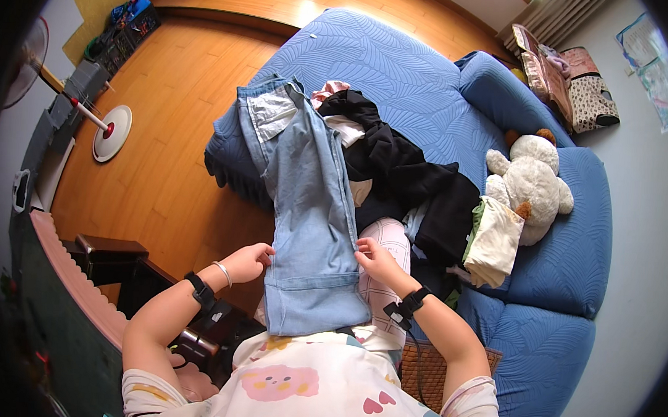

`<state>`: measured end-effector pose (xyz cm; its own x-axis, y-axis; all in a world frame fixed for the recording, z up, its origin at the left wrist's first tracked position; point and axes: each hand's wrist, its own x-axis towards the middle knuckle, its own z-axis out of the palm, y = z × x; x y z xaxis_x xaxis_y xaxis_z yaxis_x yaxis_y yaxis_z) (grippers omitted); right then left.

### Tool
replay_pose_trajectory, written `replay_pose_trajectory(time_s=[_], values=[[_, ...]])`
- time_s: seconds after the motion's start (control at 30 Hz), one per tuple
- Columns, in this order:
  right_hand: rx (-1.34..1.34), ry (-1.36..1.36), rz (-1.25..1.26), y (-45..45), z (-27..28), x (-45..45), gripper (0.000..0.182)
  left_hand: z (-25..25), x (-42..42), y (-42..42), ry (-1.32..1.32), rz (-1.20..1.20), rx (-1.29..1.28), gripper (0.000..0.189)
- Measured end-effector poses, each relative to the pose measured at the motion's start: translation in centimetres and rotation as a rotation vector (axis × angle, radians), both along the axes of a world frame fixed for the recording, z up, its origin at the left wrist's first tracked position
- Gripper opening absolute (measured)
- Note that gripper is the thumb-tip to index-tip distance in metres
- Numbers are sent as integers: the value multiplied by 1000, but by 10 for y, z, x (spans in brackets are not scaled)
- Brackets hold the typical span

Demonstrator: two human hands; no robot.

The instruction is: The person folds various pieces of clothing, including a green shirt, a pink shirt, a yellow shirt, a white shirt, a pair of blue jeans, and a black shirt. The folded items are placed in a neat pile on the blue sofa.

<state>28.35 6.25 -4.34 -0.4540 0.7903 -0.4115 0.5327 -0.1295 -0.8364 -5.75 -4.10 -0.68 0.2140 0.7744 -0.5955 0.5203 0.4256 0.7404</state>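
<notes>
A pair of light blue jeans (314, 196) lies lengthwise from the sofa edge to my lap, with a white pocket lining turned out at the far end and a wide hem near me. My left hand (252, 261) pinches its left edge above the hem. At the opposite edge, my right hand (375, 258) has thumb and fingers on the denim. Right of the jeans lies a heap of black clothing (405, 167), mixed with white and pink pieces. Folded cream and green clothes (495, 241) rest farther right.
A blue quilted sofa (389, 57) spans the middle and right. On it lies a white plush toy (531, 180), face down. A standing fan's round base (112, 133) is on the wooden floor at left. Dark wooden furniture (110, 252) stands near my left arm. Bags (590, 92) stand behind the sofa arm.
</notes>
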Motion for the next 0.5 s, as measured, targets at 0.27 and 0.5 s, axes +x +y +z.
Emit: replay_pose_trajectory(time_s=[0.27, 0.5], values=[[168, -218, -187, 20, -27, -60, 41, -88, 18, 39, -383, 689, -452, 36], [232, -293, -251, 32, -22, -55, 33, -85, 27, 31, -481, 859, -253, 32]])
